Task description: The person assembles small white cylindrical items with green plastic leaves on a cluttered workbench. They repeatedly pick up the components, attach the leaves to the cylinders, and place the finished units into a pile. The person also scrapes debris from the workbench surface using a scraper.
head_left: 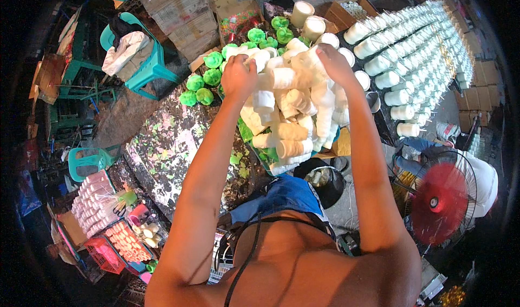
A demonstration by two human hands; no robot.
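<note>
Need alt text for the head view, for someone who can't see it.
A person's left hand and right hand are on either side of a heap of pale cylinders. Green lumps lie upper left of it; rows of white pots stand upper right, a red fan lower right.

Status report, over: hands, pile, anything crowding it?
Left hand at left of white-and-cream cylinder pile, right hand at right; grips partly hidden. Cylinders lie jumbled, many sideways. Green lumps sit close beside left hand, possible crowding.

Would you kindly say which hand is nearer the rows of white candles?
The right hand, just left of the white candles; the left hand is farther left, at the left edge of the cylinder pile.
</note>
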